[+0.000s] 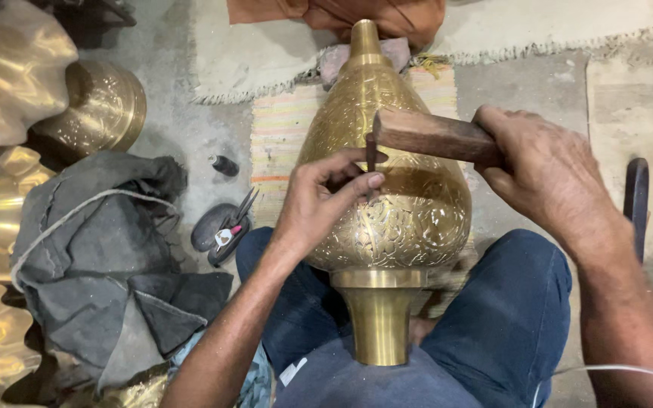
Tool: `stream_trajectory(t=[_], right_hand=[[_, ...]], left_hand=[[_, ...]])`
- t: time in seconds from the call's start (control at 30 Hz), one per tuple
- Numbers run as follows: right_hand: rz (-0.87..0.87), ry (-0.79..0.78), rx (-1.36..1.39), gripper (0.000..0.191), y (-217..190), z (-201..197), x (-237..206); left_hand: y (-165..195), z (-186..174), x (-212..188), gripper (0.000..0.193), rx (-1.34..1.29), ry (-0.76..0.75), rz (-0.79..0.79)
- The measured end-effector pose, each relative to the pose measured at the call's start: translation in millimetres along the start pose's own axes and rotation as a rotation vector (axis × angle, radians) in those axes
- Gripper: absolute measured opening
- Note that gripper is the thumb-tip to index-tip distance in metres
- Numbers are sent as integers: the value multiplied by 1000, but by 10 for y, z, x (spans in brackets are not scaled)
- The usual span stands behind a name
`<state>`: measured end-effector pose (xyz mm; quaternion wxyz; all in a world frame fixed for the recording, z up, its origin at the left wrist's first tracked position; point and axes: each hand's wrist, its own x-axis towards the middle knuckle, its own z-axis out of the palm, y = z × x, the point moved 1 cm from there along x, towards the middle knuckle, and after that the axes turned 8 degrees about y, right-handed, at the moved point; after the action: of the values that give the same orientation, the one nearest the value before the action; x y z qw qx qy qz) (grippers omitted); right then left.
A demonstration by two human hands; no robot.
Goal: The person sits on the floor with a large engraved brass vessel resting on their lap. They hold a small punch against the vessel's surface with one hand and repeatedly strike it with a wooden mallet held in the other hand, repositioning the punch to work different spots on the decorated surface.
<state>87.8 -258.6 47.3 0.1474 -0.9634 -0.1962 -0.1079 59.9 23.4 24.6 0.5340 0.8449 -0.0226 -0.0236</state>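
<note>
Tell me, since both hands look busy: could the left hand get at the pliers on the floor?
Probably yes. The pliers lie uncovered beside the left knee, nothing between, but the left hand now pinches a chisel against the brass vase.

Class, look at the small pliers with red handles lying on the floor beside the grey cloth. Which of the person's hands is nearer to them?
Left. The left hand, pinching a thin chisel against the engraved brass vessel, sits just right of the red-handled pliers. The right hand, gripping a wooden mallet, is farther right.
</note>
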Motion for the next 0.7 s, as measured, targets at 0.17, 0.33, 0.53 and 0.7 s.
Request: stream_trajectory(t=[0.17,0.33,0.53,0.7], right_hand=[[170,-10,-47,35,98,287,-152],[316,-101,79,29,118,466,-335],[283,43,38,38,137,416,-358],[302,121,1,28,232,362,-299]], left_hand=[[77,22,179,36,-217,-79,82],[185,70,396,36,148,-244,218],[172,46,527,33,-73,-411,144],[145,48,488,35,17,-377,225]])
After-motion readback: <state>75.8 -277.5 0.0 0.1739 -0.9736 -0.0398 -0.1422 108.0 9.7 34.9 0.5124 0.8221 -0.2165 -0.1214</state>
